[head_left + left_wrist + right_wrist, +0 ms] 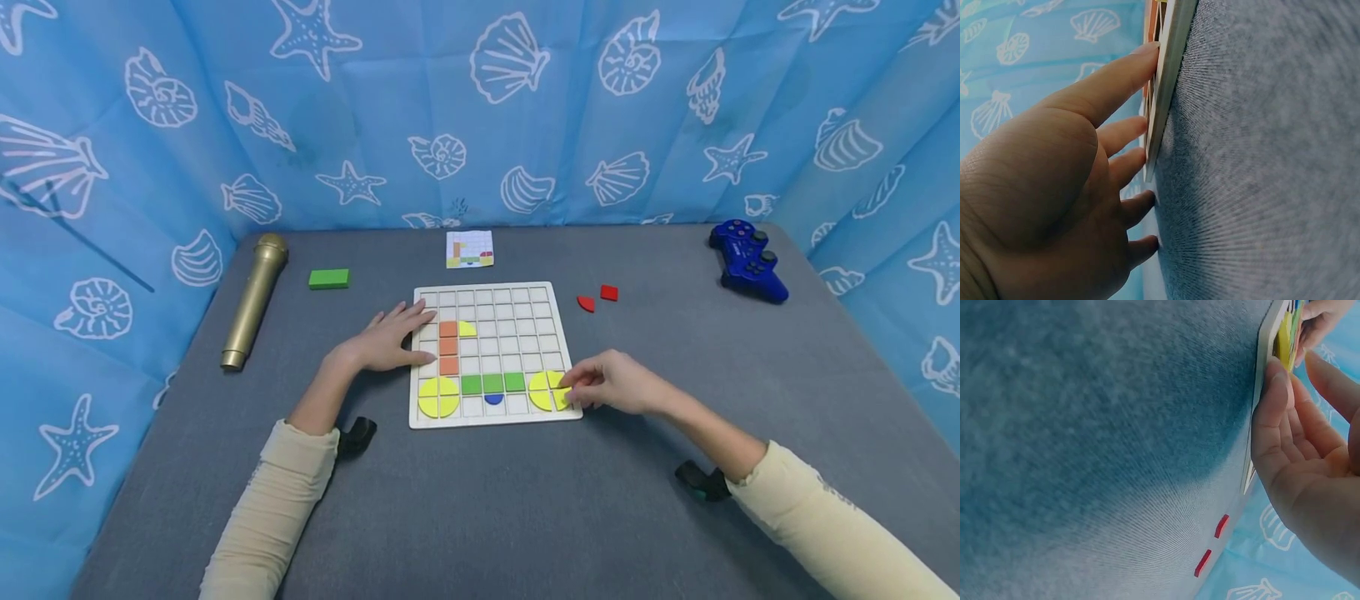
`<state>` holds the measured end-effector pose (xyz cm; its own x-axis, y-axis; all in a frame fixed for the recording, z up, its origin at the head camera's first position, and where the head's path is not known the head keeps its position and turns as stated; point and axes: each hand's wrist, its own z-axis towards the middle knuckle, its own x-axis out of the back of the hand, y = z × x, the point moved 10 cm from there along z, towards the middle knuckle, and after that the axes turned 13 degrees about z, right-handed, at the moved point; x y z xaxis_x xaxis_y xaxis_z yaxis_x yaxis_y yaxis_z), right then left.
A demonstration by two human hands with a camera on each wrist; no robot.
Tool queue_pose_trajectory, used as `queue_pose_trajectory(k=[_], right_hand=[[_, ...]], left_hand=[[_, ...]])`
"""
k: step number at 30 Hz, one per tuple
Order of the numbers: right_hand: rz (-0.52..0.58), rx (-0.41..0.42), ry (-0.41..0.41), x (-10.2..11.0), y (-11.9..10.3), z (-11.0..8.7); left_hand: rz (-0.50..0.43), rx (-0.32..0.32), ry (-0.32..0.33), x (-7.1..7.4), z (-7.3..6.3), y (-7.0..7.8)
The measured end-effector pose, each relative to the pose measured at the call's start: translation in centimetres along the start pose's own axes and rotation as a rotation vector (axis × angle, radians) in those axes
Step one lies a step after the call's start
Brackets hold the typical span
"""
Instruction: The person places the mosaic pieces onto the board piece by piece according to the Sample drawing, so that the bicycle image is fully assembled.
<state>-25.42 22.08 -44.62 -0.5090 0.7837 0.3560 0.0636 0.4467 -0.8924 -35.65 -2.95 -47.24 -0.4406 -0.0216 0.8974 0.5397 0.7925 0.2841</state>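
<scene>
A white square grid board (495,421) holds flat coloured pieces. My left hand (393,340) rests at its left edge with fingers spread; in the left wrist view the thumb (1119,81) touches the rim. My right hand (615,382) is at the lower right corner, fingers bent, with fingertips on the right-hand yellow circle (542,392). Another yellow circle (438,398) lies at lower left. Three orange squares (448,347) form a column beside a yellow quarter circle (467,329). Three green squares (492,383) run along a row above a blue half circle (493,399).
Two red pieces (609,292) lie right of the board. Behind it is a small pattern card (470,249). A green block (328,279) and a gold microphone (255,302) are at left, a blue game controller (746,260) at far right. A patterned curtain (495,108) borders the table.
</scene>
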Motion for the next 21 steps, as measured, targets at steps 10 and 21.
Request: queue_pose_trajectory(k=[10, 21], right_hand=[[0.034, -0.045, -0.037, -0.3, 0.4, 0.2], [0.193, -0.125, 0.046, 1.9, 1.3, 0.3]], left_hand=[[-0.002, -0.001, -0.003, -0.1, 0.0, -0.1], [0.006, 0.004, -0.008, -0.2, 0.0, -0.2]])
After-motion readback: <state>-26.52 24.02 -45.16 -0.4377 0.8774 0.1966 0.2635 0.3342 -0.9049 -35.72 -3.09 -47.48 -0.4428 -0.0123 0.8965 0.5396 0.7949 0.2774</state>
